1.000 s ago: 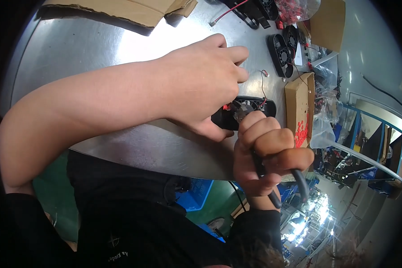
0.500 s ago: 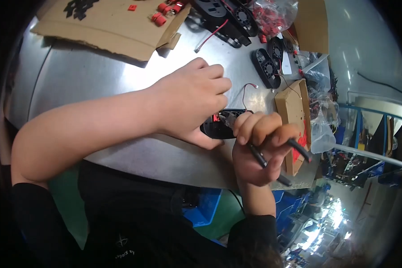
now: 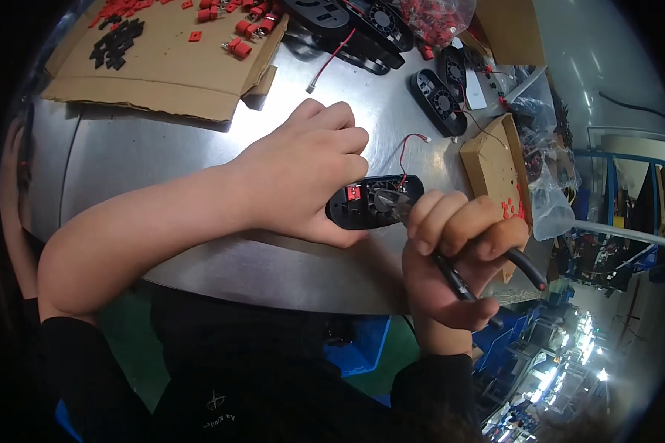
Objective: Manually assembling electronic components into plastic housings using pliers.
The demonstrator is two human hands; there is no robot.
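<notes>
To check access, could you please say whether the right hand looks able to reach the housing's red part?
Probably yes: the right hand holds pliers nearby, and the red part looks uncovered.

The fan housing (image 3: 365,213) looks like smooth plastic, the tabletop (image 3: 288,275) glossy metal, the flattened carton (image 3: 174,70) matt cardboard, the right sleeve (image 3: 436,387) matt cloth

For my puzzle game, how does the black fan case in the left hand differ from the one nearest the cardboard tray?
The left hand holds the held case; no hand touches the loose case. The held case lies sideways in view; the loose case runs more up and down. Both are black.
</notes>
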